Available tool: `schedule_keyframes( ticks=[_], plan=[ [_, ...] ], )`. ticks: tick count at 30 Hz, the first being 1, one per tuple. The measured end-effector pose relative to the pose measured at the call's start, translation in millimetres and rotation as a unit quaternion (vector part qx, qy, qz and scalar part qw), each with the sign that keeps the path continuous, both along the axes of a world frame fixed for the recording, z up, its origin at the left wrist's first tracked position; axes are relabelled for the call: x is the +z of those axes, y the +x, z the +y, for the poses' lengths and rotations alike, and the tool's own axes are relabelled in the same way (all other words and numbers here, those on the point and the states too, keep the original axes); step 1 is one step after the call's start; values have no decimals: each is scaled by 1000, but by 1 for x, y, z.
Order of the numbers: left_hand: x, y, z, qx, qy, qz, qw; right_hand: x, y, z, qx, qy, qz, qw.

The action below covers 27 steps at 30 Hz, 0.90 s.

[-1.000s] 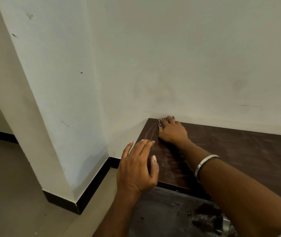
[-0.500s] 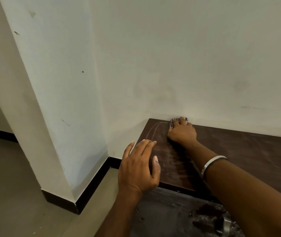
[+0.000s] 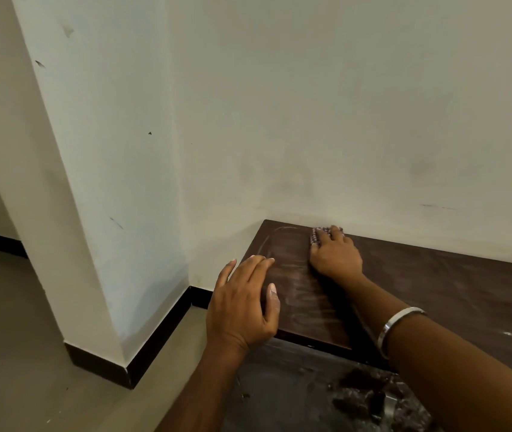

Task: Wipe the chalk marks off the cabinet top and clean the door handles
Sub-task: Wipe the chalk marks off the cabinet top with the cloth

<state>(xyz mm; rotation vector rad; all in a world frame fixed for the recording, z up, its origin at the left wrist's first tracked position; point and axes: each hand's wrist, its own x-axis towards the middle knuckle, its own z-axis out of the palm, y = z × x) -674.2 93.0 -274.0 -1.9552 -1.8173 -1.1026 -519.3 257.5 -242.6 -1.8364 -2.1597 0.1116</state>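
Right hand (image 3: pixel 335 258): presses cloth (image 3: pixel 318 236) flat at back edge of top (image 3: pixel 435 285).
Chalk arc (image 3: pixel 275 236): just left of those fingers, curving toward front.
Left hand (image 3: pixel 242 307): fingers spread, resting on front-left corner, empty.
Nearer the arc: right hand.

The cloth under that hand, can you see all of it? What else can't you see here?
- Cloth, head view: mostly hidden under the right hand; only a checked edge shows.
- Cabinet top: its right end is cut off by the picture's edge, and the right forearm covers part.
- Door handle: only a shiny bit shows at the bottom, too dark and blurred to make out.
- Left hand: its palm side is hidden.
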Motion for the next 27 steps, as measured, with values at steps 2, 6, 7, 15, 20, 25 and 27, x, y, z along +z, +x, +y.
schedule_keyframes(
  ticks=[2,6,7,15,20,25,27],
  plan=[
    [0,1,-1,3,4,0,1000,0,7,-5,-17,-3,-8,1000],
    [1,0,-2,6,-1,5,1000,-4,-23,-39,8,11,-8,1000],
    [1,0,-2,7,-2,6,1000,-6,-34,-49,32,20,-6,999],
    [3,1,-4,5,-3,-7,1000,-9,-47,-83,166,15,4,986],
    [4,0,-4,0,3,-7,1000,-6,6,-78,70,22,-6,997],
    [1,0,-3,4,-3,-6,1000,-5,44,-76,-4,9,-11,1000],
    [1,-1,-2,6,-3,3,1000,-3,37,-83,-5,7,-16,1000]
  ],
)
